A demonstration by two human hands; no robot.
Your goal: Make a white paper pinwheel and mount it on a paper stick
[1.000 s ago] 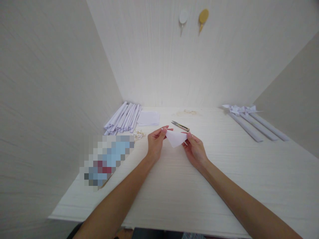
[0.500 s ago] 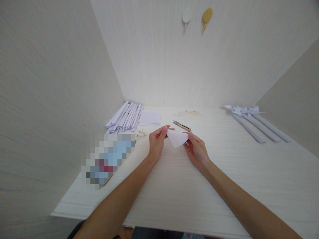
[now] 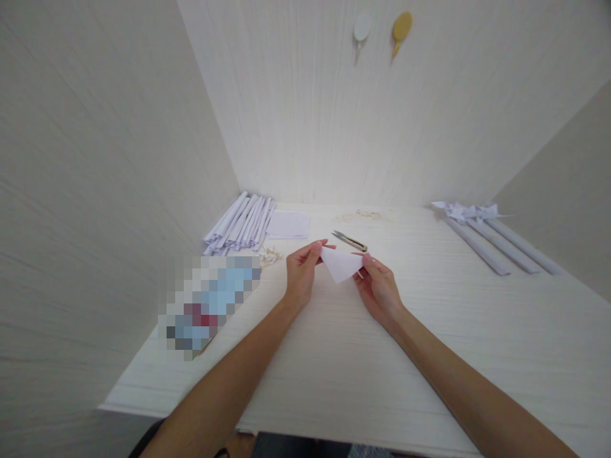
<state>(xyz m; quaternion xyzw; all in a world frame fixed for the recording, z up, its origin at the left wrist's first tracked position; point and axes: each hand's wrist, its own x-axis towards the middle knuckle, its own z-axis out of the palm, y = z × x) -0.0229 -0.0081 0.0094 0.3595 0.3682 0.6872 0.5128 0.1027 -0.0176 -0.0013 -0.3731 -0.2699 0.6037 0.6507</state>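
A small white paper folded into a triangle (image 3: 340,264) is held just above the white table (image 3: 363,356) between both hands. My left hand (image 3: 300,275) pinches its left corner with thumb and fingers. My right hand (image 3: 379,287) pinches its right corner. The triangle's point hangs down toward me. Just behind the paper lies a pair of small thread snips (image 3: 349,240) on the table.
A bundle of rolled white paper sticks (image 3: 238,224) and a stack of white paper squares (image 3: 289,224) lie at the back left, with tiny pale bits (image 3: 270,256) beside them. Three paper sticks with folded tops (image 3: 491,236) lie at the back right. A blurred-out item (image 3: 210,302) sits left.
Both hands keep their pinch on the folded paper; it sits almost the same. The view has shifted slightly.
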